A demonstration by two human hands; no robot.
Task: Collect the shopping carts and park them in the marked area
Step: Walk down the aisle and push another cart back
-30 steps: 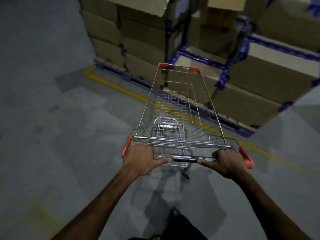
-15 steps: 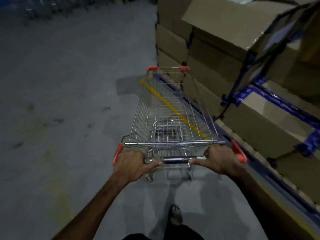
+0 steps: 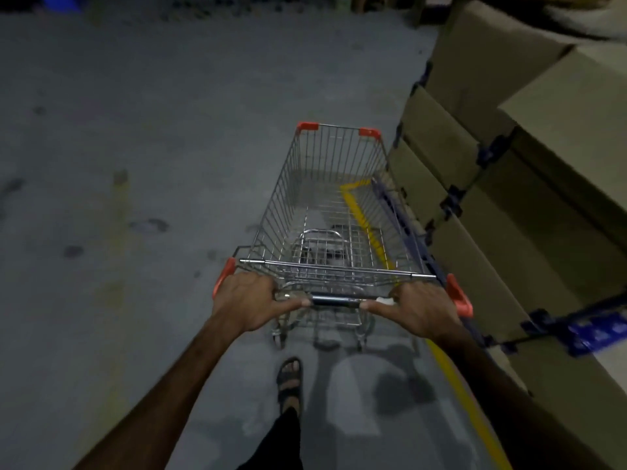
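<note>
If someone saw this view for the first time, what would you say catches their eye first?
Most striking is the empty wire shopping cart at centre, its orange corner caps bright against the dim grey floor. The left hand and right hand grip its handle bar. To the right, stacked cardboard boxes crowd close, with a yellow floor line running alongside them.

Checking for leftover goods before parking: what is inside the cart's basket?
The cart basket looks empty: through its wire bottom only the floor and yellow line show. The near end, behind the folded seat flap, is unclear.
</note>
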